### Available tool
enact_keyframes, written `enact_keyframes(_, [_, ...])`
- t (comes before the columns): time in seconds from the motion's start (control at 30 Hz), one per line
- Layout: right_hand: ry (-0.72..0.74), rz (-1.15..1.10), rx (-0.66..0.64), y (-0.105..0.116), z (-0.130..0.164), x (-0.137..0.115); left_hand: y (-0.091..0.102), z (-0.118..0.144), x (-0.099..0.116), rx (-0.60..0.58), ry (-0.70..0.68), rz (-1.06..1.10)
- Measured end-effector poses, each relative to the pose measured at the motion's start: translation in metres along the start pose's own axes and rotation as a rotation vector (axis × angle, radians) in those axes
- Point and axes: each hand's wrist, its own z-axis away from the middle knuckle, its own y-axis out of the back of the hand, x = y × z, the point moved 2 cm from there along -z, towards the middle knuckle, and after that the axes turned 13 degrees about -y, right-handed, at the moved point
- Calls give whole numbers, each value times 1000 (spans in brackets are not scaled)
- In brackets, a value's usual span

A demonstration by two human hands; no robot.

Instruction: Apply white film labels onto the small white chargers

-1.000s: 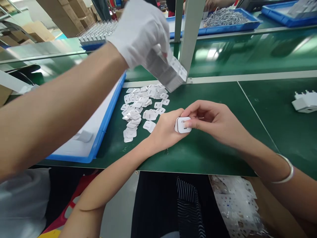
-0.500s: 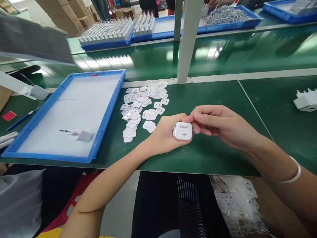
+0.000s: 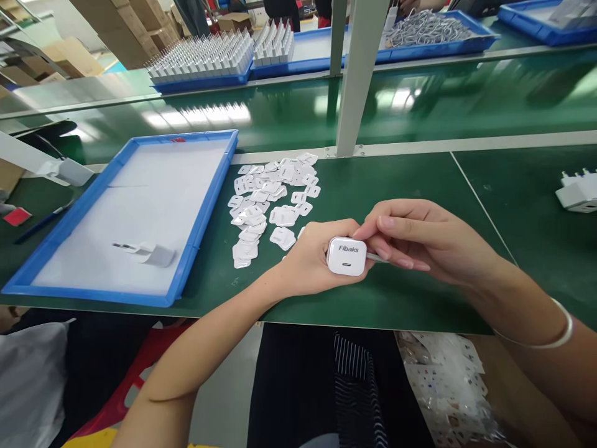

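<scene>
My left hand (image 3: 313, 256) is closed around a white wall charger (image 3: 346, 264). The charger's front face points toward me, with the word "Fibaks" above a small port slot. A thin metal pin (image 3: 377, 257) sticks out beside it on the right. My right hand (image 3: 410, 239) has its fingertips against the upper right side of the charger, thumb and fingers drawn together; whatever sits between them is partly hidden. Left of my hands, a loose pile of small white face plates (image 3: 268, 196) lies on the green table (image 3: 396, 305).
A blue-rimmed tray (image 3: 173, 292) at left holds one white charger (image 3: 152, 254). Another charger (image 3: 578, 191) lies far right. A metal post (image 3: 354, 93) rises behind my hands. Beyond it are trays of upright chargers (image 3: 200, 59) and metal pieces (image 3: 426, 28).
The charger has dropped slightly, with its face tilted a little more upward, and its metal pin shows more. A grey shape at the upper left has left the view.
</scene>
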Motion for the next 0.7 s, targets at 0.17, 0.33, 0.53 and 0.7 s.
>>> enact_keyframes(0.17, [0,-50,2,0,-2,-2,-1,-1,-3,-5,155,224])
enact_keyframes(0.33, [101,229,294,-4,-12,8,-2,-1,-14,-18,300,110])
enact_keyframes(0.53, [201,272,176,9,-32,10,13,-14,-18,-70,350,-224])
enact_keyframes(0.7, [377,479,562,62,15,-40,96,-31,12,-133,262,-842])
